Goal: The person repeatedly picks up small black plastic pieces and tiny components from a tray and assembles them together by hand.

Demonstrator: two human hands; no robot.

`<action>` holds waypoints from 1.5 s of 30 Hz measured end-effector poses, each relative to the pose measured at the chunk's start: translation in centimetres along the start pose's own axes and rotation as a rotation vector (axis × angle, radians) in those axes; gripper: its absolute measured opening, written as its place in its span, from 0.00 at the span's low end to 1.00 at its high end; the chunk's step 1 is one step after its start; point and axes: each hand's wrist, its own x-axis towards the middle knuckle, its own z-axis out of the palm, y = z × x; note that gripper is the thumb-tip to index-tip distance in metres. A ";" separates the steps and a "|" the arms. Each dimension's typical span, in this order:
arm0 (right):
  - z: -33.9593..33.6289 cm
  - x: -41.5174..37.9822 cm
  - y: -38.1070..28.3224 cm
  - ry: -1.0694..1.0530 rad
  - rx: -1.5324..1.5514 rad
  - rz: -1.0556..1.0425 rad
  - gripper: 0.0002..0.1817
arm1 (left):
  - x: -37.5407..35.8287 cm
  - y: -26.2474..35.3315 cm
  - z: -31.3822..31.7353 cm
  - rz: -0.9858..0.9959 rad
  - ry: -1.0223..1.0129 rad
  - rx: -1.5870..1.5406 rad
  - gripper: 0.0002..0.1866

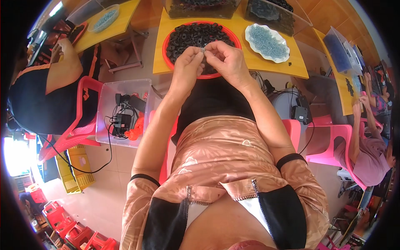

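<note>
Over a red basin [238, 41] heaped with small black parts [189, 35], my two hands meet fingertip to fingertip. The fingers of my left hand [188, 68] are closed in a pinch. My right hand [229, 64] pinches from the other side, its index finger and thumb touching the same spot. A tiny silvery piece [203, 49] shows between the fingertips; its exact kind is too small to tell. To the right of the basin stands a white scalloped dish [252, 45] filled with small bluish-silver pieces [266, 41].
The basin and dish stand on a yellow table [298, 62], with clear bins [200, 10] of black parts behind. A clear tub [124, 89] with adapters and cables stands left. A co-worker [50, 83] sits left; another person [364, 154] sits far right near pink chairs [333, 143].
</note>
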 end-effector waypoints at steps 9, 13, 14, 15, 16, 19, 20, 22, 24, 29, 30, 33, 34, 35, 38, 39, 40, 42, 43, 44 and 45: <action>-1.0 0.5 0.5 -0.051 0.107 0.211 0.18 | -0.4 0.4 0.0 0.573 0.240 0.815 0.04; -1.1 0.6 0.1 -0.088 0.032 0.204 0.21 | -0.5 0.4 0.1 0.830 0.276 1.098 0.02; -1.0 0.5 0.0 -0.110 0.045 0.203 0.20 | -0.6 0.4 0.2 0.844 0.261 1.143 0.03; -1.0 0.5 0.0 -0.132 0.057 0.201 0.20 | -0.6 0.4 0.2 0.858 0.245 1.188 0.03; -0.9 0.5 0.0 -0.156 0.070 0.198 0.20 | -0.6 0.3 0.2 0.868 0.239 1.219 0.04; -0.4 0.4 0.3 -0.159 0.077 0.139 0.18 | -0.6 0.1 0.2 0.894 0.229 1.290 0.05; -0.4 0.3 0.4 -0.154 0.077 0.126 0.17 | -0.6 0.1 0.2 0.902 0.231 1.298 0.06; -0.4 0.3 0.6 -0.145 0.076 0.100 0.15 | -0.6 0.1 0.2 0.892 0.227 1.285 0.07; -0.4 0.1 0.3 -0.131 0.053 0.097 0.12 | -0.7 0.3 0.3 0.852 0.215 1.244 0.06; -0.2 0.0 0.3 -0.011 -0.163 -0.206 0.06 | -0.6 0.1 0.2 0.685 0.218 1.017 0.05; -0.2 0.1 0.5 0.022 -0.205 -0.293 0.05 | -0.6 0.1 0.2 0.672 0.220 0.994 0.05; -0.4 0.1 0.6 0.063 -0.313 -0.424 0.06 | -1.1 1.2 0.6 0.338 0.153 0.805 0.07; -0.6 0.1 0.6 0.067 -0.346 -0.446 0.07 | -1.0 1.1 0.6 0.295 0.135 0.711 0.08; -0.7 0.1 0.8 0.087 -0.375 -0.478 0.08 | -0.9 0.9 0.5 0.252 0.119 0.616 0.09; -0.9 0.1 1.5 0.142 -0.434 -0.551 0.10 | -0.2 0.1 -0.3 0.060 -0.006 0.192 0.11; -1.0 0.2 1.7 0.157 -0.430 -0.562 0.10 | -0.1 0.0 -0.6 -0.016 -0.059 0.027 0.12; -1.0 0.2 1.8 0.172 -0.426 -0.573 0.10 | -0.1 0.0 -0.4 0.023 -0.040 0.062 0.12; -0.9 0.3 1.9 0.176 -0.391 -0.444 0.10 | -0.3 0.0 0.1 0.101 0.001 0.132 0.13; -0.8 0.3 1.9 0.179 -0.373 -0.379 0.11 | -0.3 -0.1 0.1 0.101 0.014 0.144 0.12; -0.8 0.2 1.8 0.170 -0.321 -0.300 0.11 | -0.3 -0.2 0.0 0.100 0.025 0.155 0.12; -0.7 0.1 1.6 0.162 -0.269 -0.222 0.11 | -0.2 -0.2 0.0 0.101 0.035 0.167 0.12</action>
